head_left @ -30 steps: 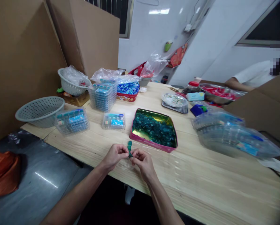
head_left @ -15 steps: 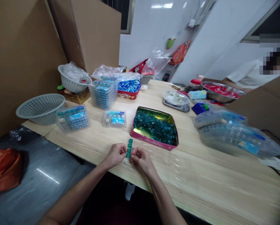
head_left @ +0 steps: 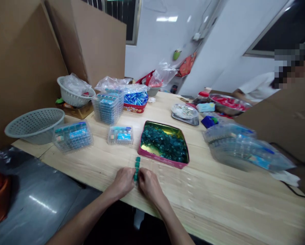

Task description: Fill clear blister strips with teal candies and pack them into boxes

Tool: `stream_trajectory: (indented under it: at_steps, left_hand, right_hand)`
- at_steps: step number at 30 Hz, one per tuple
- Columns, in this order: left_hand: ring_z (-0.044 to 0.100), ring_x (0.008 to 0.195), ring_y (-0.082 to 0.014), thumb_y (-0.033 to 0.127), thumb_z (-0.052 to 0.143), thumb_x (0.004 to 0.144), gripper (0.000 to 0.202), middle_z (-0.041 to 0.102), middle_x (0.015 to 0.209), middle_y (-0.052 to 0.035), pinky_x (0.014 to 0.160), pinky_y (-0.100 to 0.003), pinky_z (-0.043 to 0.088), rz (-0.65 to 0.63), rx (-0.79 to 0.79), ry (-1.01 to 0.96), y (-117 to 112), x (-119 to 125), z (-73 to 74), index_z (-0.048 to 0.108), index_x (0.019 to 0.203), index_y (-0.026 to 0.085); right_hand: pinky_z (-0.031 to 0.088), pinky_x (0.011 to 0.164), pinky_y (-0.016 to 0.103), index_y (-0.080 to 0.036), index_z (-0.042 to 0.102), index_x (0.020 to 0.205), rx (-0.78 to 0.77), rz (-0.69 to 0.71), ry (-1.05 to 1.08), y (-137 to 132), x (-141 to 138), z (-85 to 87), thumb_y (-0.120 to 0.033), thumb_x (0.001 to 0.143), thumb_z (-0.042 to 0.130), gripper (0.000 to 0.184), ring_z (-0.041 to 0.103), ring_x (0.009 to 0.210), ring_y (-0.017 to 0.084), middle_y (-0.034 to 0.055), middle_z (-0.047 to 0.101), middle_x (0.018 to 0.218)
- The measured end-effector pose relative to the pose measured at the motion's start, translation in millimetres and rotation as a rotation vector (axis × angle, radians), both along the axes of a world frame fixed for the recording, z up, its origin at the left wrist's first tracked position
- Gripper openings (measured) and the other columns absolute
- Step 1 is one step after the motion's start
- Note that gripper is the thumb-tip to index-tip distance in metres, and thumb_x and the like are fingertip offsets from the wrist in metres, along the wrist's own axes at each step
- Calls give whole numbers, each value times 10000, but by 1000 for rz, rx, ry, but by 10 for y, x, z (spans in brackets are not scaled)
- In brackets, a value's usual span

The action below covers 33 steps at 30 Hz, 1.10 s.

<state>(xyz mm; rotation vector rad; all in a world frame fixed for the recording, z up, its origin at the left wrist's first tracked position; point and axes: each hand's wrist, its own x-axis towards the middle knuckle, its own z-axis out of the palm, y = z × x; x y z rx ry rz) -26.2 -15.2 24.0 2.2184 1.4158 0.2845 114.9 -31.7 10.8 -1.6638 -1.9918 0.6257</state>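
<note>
My left hand (head_left: pixel 123 182) and my right hand (head_left: pixel 147 183) rest side by side at the near edge of the wooden table (head_left: pixel 218 204). Both are closed around the near end of a short row of small teal pieces (head_left: pixel 136 166) lying on the table. Just beyond it stands a pink-rimmed tin (head_left: pixel 163 143) full of loose teal pieces. A small clear plastic box (head_left: pixel 120 134) with blue contents sits to the tin's left.
Grey colander (head_left: pixel 34 124) and a clear box (head_left: pixel 73 135) at the left; stacked clear boxes (head_left: pixel 107 107) and a white basket (head_left: pixel 74 92) behind. Plastic-bagged packs (head_left: pixel 244 147) lie at the right. A metal tray (head_left: pixel 185 113) and a bowl (head_left: pixel 229 104) are farther back; another person sits at the far right.
Both hands have dropped lower onto the table and closed in together on the teal row's near end. The view has shifted slightly.
</note>
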Motion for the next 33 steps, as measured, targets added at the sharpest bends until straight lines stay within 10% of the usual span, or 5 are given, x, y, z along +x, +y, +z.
stream_trajectory:
  at_steps: [9, 16, 24, 28, 33]
  left_hand:
    - [552, 619, -152, 41, 445, 711, 232, 611, 619, -24, 586, -238, 301, 105, -34, -118, 47, -45, -98, 647, 706, 155]
    - [516, 594, -134, 33, 459, 683, 212, 567, 584, -2, 575, -234, 288, 111, -24, -227, 34, -52, -170, 632, 661, 154]
    - [545, 617, -125, 149, 511, 730, 121, 608, 700, -22, 561, -218, 380, 316, 6, -674, 138, -66, 97, 632, 725, 148]
    - [568, 686, -126, 186, 588, 686, 181, 645, 851, -47, 616, -231, 426, 269, -288, -1066, 160, 34, 256, 655, 849, 143]
    - [510, 590, -94, 131, 674, 576, 177, 595, 653, -10, 583, -228, 386, 194, -715, -1308, 107, 11, 245, 659, 751, 110]
  right_hand:
    - [436, 704, 229, -174, 695, 857, 97, -127, -217, 1029, 528, 435, -101, 775, 482, 239, 645, 801, 177, 59, 714, 844]
    - [438, 763, 324, -125, 685, 756, 6, -101, -368, 1559, 457, 278, 18, 663, 533, 229, 643, 899, 271, 164, 694, 872]
    - [425, 600, 223, -151, 622, 770, -75, 48, 72, 1064, 633, 517, -161, 768, 549, 73, 595, 648, 137, 23, 652, 706]
    - [372, 493, 209, -150, 597, 694, -365, 173, 815, 592, 493, 480, -274, 646, 710, 174, 484, 490, 87, -26, 577, 574]
    - [379, 490, 200, -152, 596, 649, -437, 80, 1080, 233, 260, 282, -241, 570, 784, 223, 481, 476, 72, -36, 582, 558]
